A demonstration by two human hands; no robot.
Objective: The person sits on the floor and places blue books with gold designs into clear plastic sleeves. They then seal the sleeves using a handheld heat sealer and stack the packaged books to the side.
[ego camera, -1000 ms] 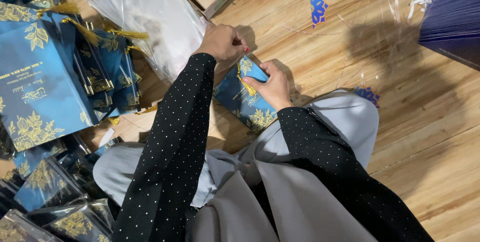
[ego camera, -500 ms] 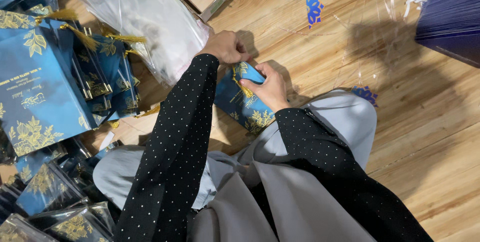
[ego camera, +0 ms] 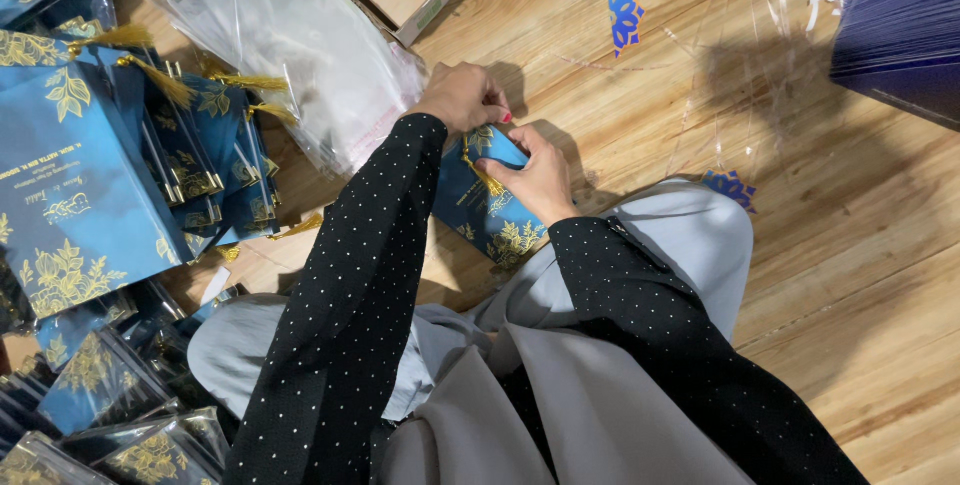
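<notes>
- Blue gold-leafed card [ego camera: 490, 210] lies slanted over my lap, long axis running near-right to far-left.
- My right hand [ego camera: 535, 177] pinches its far end.
- My left hand [ego camera: 462, 100], fingers closed, works the gold tassel [ego camera: 484, 173] there, just beyond.

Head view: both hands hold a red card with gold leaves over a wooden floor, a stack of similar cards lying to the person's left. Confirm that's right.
Not quite: the card is blue, not red. The head view shows the left hand and right hand holding it, gold leaves and all, over the wooden floor, with the stack of similar cards to the person's left.
</notes>
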